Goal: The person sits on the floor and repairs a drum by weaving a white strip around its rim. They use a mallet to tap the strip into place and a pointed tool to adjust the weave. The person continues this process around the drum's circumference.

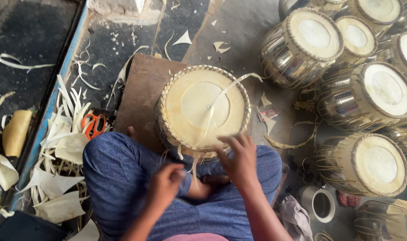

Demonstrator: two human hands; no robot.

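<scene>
A drum (203, 107) with a pale skin head and braided rim stands on a brown board (143, 91) between my knees. A thin pale strip (221, 96) arcs over the drum head and runs down to its near rim. My right hand (239, 158) rests at the drum's near edge, fingers spread on the rim by the strip. My left hand (165, 183) is closed low by the drum's near side, pinching the strip's lower end. I sit cross-legged in blue trousers (118, 172).
Several finished metal-bodied drums (315, 44) crowd the right side. Pale hide scraps (60, 147) and orange-handled scissors (94, 125) lie at my left by a blue ledge (49, 111). A small white cup (321, 204) and a cloth (297, 216) sit at the lower right.
</scene>
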